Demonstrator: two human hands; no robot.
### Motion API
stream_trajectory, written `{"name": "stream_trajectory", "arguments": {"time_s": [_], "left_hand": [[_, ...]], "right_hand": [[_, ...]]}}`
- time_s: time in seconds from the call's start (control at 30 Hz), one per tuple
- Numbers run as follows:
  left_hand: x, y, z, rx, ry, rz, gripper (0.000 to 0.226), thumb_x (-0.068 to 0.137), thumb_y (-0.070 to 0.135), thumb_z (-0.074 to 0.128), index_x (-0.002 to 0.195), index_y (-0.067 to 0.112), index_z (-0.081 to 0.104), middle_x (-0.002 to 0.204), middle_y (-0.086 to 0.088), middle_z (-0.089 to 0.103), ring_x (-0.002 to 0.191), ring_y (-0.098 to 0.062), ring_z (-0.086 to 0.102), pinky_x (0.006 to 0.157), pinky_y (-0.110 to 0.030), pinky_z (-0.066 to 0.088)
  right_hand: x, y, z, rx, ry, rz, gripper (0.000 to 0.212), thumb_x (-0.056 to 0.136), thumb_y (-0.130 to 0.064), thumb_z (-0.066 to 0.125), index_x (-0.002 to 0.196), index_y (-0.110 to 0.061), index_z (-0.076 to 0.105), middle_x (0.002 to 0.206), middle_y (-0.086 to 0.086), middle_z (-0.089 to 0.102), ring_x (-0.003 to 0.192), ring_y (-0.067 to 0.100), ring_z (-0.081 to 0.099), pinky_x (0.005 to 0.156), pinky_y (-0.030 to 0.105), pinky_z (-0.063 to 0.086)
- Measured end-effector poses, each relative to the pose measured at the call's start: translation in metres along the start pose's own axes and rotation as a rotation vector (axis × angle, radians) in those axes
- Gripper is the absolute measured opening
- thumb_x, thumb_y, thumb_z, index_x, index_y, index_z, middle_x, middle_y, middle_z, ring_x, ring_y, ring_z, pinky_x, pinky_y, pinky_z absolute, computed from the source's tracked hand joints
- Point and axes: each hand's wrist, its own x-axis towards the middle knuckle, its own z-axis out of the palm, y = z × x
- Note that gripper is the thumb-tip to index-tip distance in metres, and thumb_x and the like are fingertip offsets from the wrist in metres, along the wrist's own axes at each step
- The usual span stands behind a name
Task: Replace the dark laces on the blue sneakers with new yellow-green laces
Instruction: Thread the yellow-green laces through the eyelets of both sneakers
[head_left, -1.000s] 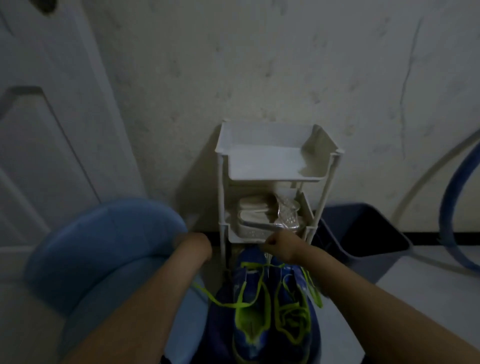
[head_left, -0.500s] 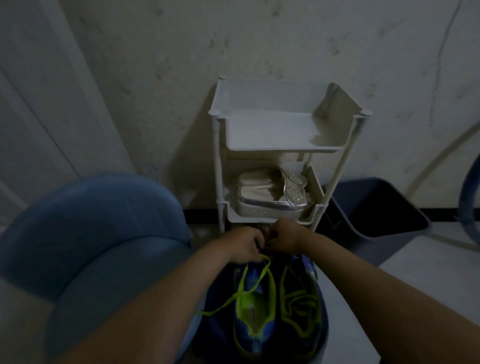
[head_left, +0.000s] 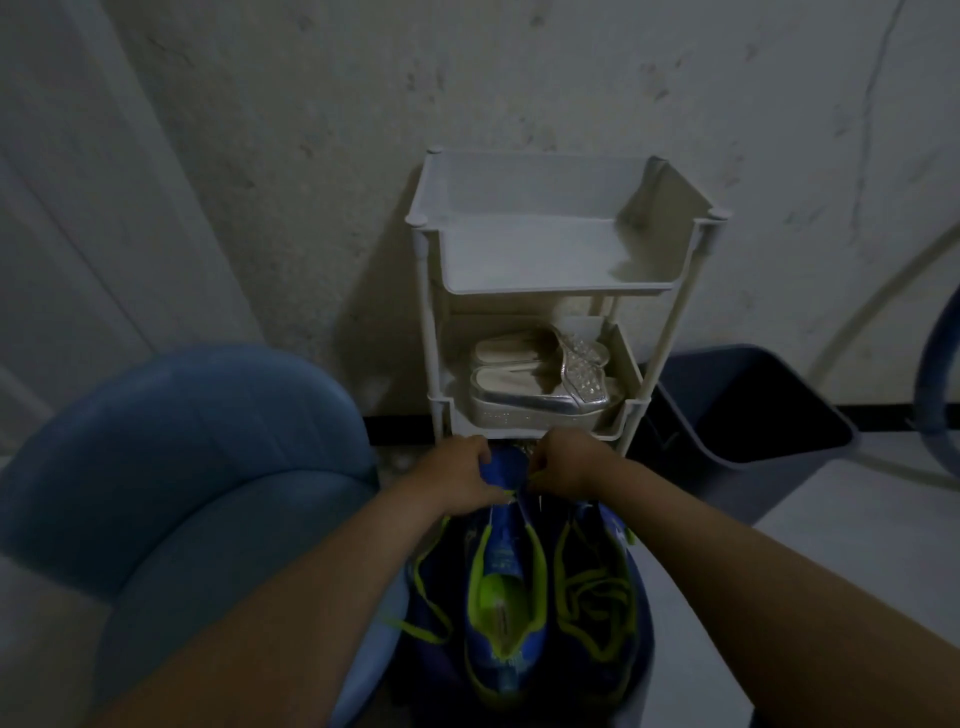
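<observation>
Dim room: stained wall, white rack (head_left: 566, 249) with silver sandals (head_left: 540, 384), blue chair (head_left: 182, 457) on the left, dark bin (head_left: 743, 410) on the right. The left sneaker (head_left: 504, 597) and right sneaker (head_left: 602, 597) lie side by side below the rack, long axis pointing away, toes far. Both hands are at the left sneaker's toe, equally near. The left hand (head_left: 462, 480) is curled on the toe. The right hand (head_left: 563, 467) looks to be pinching the yellow-green lace (head_left: 426, 635), whose slack trails left. Half a second back the hands were bunched together; now they're slightly parted, with the toe showing between.

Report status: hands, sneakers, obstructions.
Left hand and right hand both grip the far end of one blue sneaker. Yellow-green lace loose on it; other sneaker laced. White rack close ahead, not blocking.
</observation>
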Motion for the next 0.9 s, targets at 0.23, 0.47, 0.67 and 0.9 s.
{"name": "stream_trajectory", "arguments": {"time_s": [0.23, 0.47, 0.67, 0.9], "left_hand": [[0.009, -0.006, 0.012, -0.035, -0.083, -0.029, 0.06, 0.076, 0.036, 0.078, 0.13, 0.023, 0.055, 0.132, -0.003, 0.054, 0.116, -0.019, 0.056, 0.095, -0.03, 0.049], [0.01, -0.012, 0.011, -0.136, -0.11, -0.079, 0.059, 0.075, 0.042, 0.081, 0.124, 0.024, 0.055, 0.125, -0.003, 0.055, 0.112, -0.018, 0.057, 0.089, -0.028, 0.048], [0.001, 0.0, -0.002, -0.088, -0.07, -0.101, 0.039, 0.075, 0.042, 0.078, 0.09, 0.008, 0.066, 0.091, -0.008, 0.07, 0.083, -0.02, 0.066, 0.064, -0.027, 0.047], [-0.004, 0.007, 0.008, -0.219, -0.058, -0.255, 0.028, 0.075, 0.025, 0.081, 0.067, 0.008, 0.06, 0.059, -0.004, 0.063, 0.047, -0.012, 0.06, 0.042, -0.021, 0.046]], "right_hand": [[-0.004, 0.006, -0.005, -0.101, 0.033, 0.062, 0.027, 0.083, -0.041, 0.069, 0.097, -0.019, 0.073, 0.102, 0.004, 0.069, 0.097, 0.023, 0.066, 0.075, 0.031, 0.052], [-0.01, 0.015, -0.014, -0.075, 0.004, 0.052, 0.022, 0.085, -0.038, 0.069, 0.101, -0.026, 0.074, 0.105, 0.0, 0.071, 0.098, 0.017, 0.065, 0.085, 0.034, 0.055], [-0.008, 0.004, -0.018, 0.012, 0.109, 0.057, 0.032, 0.096, -0.042, 0.05, 0.084, -0.018, 0.068, 0.086, 0.004, 0.064, 0.09, 0.022, 0.063, 0.071, 0.027, 0.044], [0.0, -0.006, -0.013, 0.324, 0.097, -0.033, 0.017, 0.094, -0.024, 0.064, 0.096, -0.012, 0.076, 0.075, -0.004, 0.069, 0.073, 0.009, 0.065, 0.076, 0.027, 0.051]]}}
